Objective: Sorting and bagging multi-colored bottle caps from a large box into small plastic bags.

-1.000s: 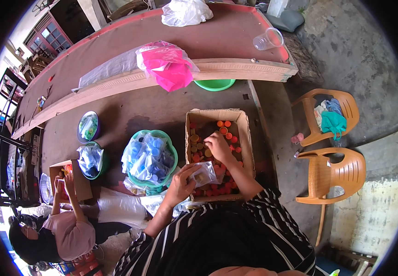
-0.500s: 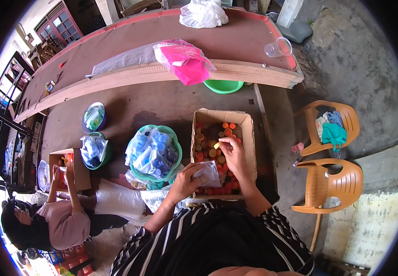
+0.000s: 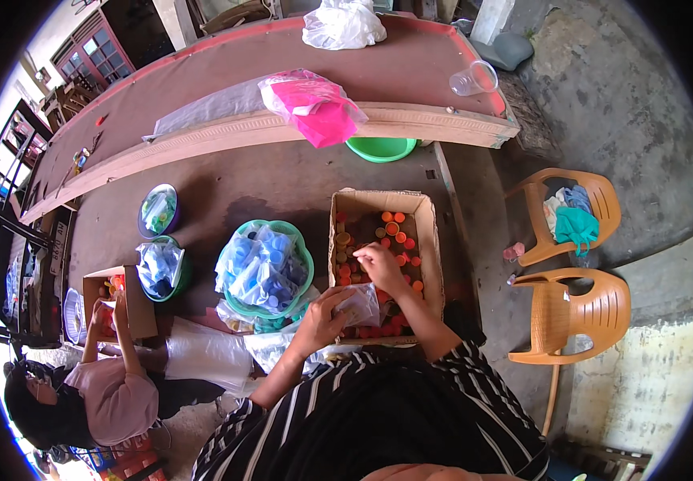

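Observation:
In front of me stands an open cardboard box [image 3: 432, 240] with many red, orange and dull yellow-brown bottle caps [image 3: 393, 228] inside. Over its near left part, my left hand [image 3: 322, 319] is closed on a small clear plastic bag [image 3: 360, 306]. My right hand [image 3: 384, 268] is above the caps, just beyond the bag, with its fingertips drawn together toward the left. Whatever those fingertips may hold is hidden. To the left of the box, a light green basin [image 3: 310, 268] is heaped with clear bags of blue caps [image 3: 260, 260].
Two smaller bowls with filled bags, a purple one [image 3: 171, 228] and a green one [image 3: 182, 284], stand farther left. A co-worker [image 3: 114, 393] handles something white over another cardboard box [image 3: 142, 309]. Flat plastic sheets [image 3: 206, 353] lie nearby. A raised wooden ledge [image 3: 410, 116] crosses beyond; orange chairs [image 3: 579, 317] stand right.
My right hand has moved left and slightly nearer. The yellow cap that showed in its fingertips is out of sight. My left hand keeps the bag in nearly the same place.

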The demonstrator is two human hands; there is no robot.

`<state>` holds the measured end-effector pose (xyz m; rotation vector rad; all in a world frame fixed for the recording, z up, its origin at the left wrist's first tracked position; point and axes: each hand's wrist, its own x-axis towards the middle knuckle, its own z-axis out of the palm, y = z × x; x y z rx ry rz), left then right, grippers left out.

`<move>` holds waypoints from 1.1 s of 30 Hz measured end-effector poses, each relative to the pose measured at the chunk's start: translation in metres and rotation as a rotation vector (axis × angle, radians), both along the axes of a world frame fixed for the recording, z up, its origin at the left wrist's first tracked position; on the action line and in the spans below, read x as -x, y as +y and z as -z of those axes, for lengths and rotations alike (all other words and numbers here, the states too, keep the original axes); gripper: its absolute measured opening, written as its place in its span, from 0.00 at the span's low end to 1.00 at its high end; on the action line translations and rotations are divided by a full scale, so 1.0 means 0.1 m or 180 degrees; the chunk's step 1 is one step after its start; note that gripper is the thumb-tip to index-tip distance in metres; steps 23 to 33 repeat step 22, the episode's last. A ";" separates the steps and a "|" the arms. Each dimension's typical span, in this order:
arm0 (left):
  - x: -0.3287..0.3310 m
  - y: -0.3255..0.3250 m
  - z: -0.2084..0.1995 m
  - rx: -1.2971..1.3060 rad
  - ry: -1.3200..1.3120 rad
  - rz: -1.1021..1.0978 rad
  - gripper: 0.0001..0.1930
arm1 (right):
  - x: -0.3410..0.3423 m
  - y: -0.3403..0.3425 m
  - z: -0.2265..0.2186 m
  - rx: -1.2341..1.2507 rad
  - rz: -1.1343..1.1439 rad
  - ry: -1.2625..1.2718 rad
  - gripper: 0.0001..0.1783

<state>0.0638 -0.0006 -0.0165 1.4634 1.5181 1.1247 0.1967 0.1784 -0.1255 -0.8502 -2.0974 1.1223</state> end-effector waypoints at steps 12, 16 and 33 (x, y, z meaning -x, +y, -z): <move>0.11 -0.06 0.12 0.0094 -0.0049 -0.0058 0.25 | 0.27 0.16 0.67 -0.1349 0.0189 -0.1786 0.14; 0.16 0.07 0.08 0.0279 -0.0095 -0.0064 0.25 | 0.07 0.14 -0.02 0.1133 0.0083 0.0470 0.14; 0.16 0.25 -0.02 0.0864 -0.0541 -0.0081 0.25 | -0.30 -0.14 -1.12 -0.0317 -0.1202 0.0194 0.17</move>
